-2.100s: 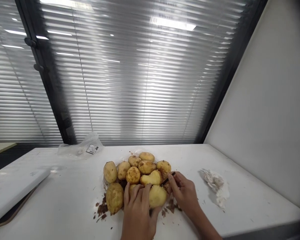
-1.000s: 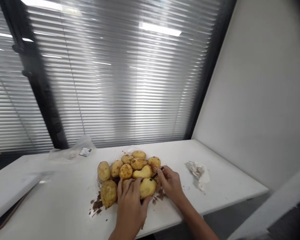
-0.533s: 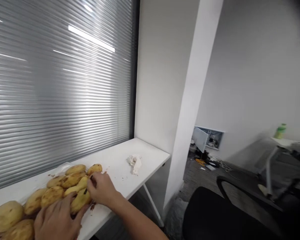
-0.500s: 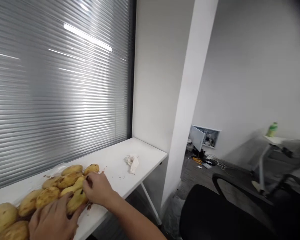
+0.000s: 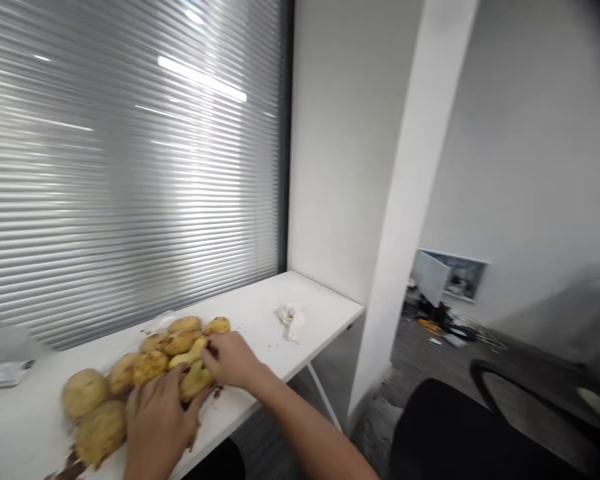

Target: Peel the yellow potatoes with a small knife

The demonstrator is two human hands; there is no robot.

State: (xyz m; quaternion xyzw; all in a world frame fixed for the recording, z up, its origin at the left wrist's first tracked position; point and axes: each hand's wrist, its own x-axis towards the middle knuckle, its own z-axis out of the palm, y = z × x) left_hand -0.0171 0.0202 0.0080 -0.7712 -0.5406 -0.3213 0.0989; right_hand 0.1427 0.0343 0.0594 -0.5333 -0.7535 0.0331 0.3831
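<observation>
A heap of peeled yellow potatoes (image 5: 150, 367) lies on the white table, with brown-flecked skins and loose peel scraps (image 5: 70, 463) near its front edge. My left hand (image 5: 157, 427) is spread over the near side of the heap, its fingers around a potato (image 5: 196, 381). My right hand (image 5: 233, 361) is just beyond, pinching a small dark peeling tool (image 5: 209, 347) against that potato. The tool is mostly hidden by my fingers, and the blur makes its exact form hard to tell.
The white table (image 5: 250, 337) ends at a corner beside a white pillar (image 5: 405, 200). Crumpled white tissue (image 5: 291, 321) lies on it, and a labelled plastic bag (image 5: 5, 373) lies at far left. A black chair (image 5: 480, 427) stands below right, with window blinds (image 5: 130, 167) behind.
The view has swung far right since the earliest frames, then shifted back slightly, moving the heap toward lower left. Both hands stay at the same potato.
</observation>
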